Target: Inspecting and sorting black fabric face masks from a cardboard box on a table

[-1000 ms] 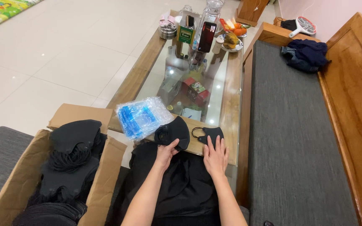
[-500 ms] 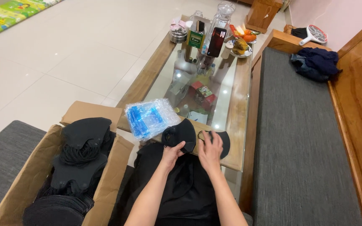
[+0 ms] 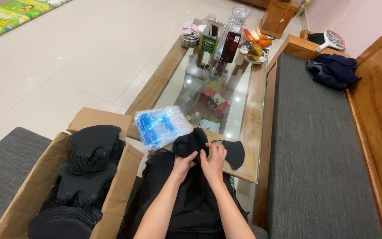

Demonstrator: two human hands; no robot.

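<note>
My left hand (image 3: 184, 163) and right hand (image 3: 213, 159) both pinch a black mask (image 3: 192, 142) in a closed grip at the near edge of the glass surface (image 3: 248, 132), beside a plastic bag (image 3: 161, 126).

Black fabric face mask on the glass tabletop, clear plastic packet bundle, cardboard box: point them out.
black fabric face mask (image 3: 234, 152): head view, mask's middle panel.
clear plastic packet bundle (image 3: 161, 126): head view, top centre.
cardboard box (image 3: 120, 194): head view, right wall.
</note>
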